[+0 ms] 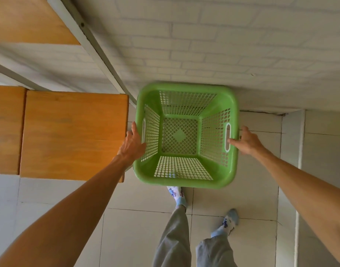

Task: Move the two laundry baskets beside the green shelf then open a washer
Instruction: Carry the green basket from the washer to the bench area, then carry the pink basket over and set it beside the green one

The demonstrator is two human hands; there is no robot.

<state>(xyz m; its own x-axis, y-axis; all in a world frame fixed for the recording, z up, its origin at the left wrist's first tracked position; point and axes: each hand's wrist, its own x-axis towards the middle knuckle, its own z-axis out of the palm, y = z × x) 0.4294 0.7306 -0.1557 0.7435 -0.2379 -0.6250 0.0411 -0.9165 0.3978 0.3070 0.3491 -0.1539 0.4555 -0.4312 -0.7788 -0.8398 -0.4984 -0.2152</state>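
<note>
One green plastic laundry basket (pixel 186 182) with lattice walls is in view, empty and upright, seen from above. Its far side is close to the white brick wall, and its left side is next to the shelf's wooden board (pixel 73 133) and pale green metal post (pixel 100 54). My left hand (pixel 131 144) grips the basket's left rim by the handle slot. My right hand (pixel 246 141) holds the right rim, thumb lying over the edge beside the other handle slot. Whether the basket rests on the floor cannot be told. No second basket or washer shows.
A white brick wall (pixel 213 45) runs behind the basket. Pale floor tiles (pixel 232 199) spread below and to the right. My socked feet (pixel 177 195) stand just behind the basket. A higher wooden shelf board (pixel 26 20) is at the upper left.
</note>
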